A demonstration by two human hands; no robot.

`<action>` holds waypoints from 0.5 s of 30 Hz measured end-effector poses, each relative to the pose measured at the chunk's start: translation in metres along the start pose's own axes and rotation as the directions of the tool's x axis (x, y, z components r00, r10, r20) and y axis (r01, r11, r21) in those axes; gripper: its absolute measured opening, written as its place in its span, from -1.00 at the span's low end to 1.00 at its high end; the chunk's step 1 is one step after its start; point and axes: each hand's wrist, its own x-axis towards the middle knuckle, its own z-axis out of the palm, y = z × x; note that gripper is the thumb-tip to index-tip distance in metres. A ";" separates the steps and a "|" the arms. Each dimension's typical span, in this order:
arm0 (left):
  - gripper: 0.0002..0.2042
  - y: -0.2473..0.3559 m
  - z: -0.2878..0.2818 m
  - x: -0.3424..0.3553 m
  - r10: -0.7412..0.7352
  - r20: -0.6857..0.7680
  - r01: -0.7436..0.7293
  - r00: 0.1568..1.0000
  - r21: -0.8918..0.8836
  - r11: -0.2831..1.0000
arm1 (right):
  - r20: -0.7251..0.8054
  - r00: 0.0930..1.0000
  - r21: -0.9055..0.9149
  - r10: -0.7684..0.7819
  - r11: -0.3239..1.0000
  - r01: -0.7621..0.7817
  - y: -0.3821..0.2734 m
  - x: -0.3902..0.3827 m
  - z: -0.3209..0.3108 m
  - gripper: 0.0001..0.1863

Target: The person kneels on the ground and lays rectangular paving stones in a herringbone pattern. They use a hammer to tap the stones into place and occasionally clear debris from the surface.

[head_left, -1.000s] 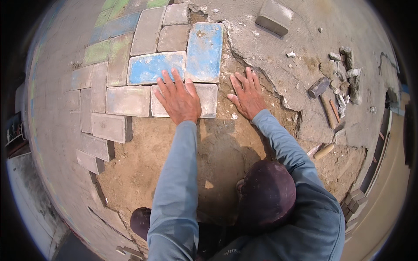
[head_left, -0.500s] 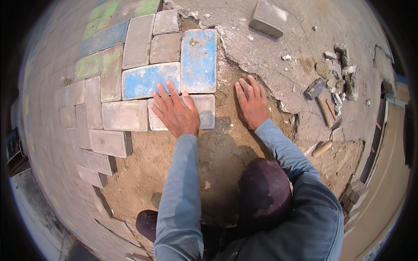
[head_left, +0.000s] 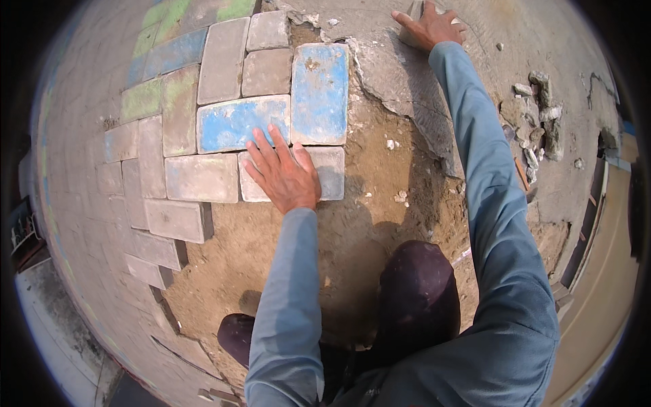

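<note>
My left hand [head_left: 286,175] lies flat with spread fingers on a grey paving block [head_left: 331,171]. Its fingertips reach the lower edge of a blue-painted paving block [head_left: 227,127]. A second blue-painted block stands lengthwise beside that one. Stretched far forward, my right hand [head_left: 434,28] is over a loose grey paving block [head_left: 408,35] on the concrete, fingers apart. That hand covers most of the block, and I cannot tell how firmly it touches it.
Laid pavers [head_left: 183,136] spread to the left, ending in a stepped edge. Bare sand [head_left: 237,237] lies in front of my knees. Broken concrete [head_left: 386,74] borders it on the right, with rubble pieces [head_left: 542,115] farther right. My right sleeve hides most of the tools there.
My right hand has gone from the sand beside the broken concrete edge, forward and right to the loose paving block. My left hand stays on the same block. The view has shifted slightly.
</note>
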 end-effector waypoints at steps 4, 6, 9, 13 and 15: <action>-0.41 0.000 -0.001 0.000 -0.020 0.003 0.020 1.000 -0.041 0.999 | 0.063 0.998 0.032 0.013 0.999 -0.015 0.001 0.007 0.011 -0.18; -0.41 0.000 -0.002 0.000 -0.020 -0.003 0.020 1.000 -0.062 0.998 | 0.085 0.995 0.053 -0.047 0.998 0.043 0.009 0.006 0.007 -0.15; -0.40 -0.001 -0.002 0.000 -0.009 -0.032 0.006 0.999 -0.091 0.996 | 0.118 0.884 0.241 -0.452 0.877 0.416 0.030 -0.007 -0.012 -0.10; -0.40 -0.002 -0.003 -0.002 -0.001 -0.040 -0.002 0.999 -0.075 0.997 | 0.179 0.558 0.398 -0.811 0.578 0.712 0.061 -0.081 -0.052 0.08; -0.40 -0.001 -0.002 -0.002 0.001 -0.046 -0.004 0.999 -0.069 0.998 | 0.261 0.416 0.489 -0.871 0.491 0.721 0.066 -0.128 -0.069 0.17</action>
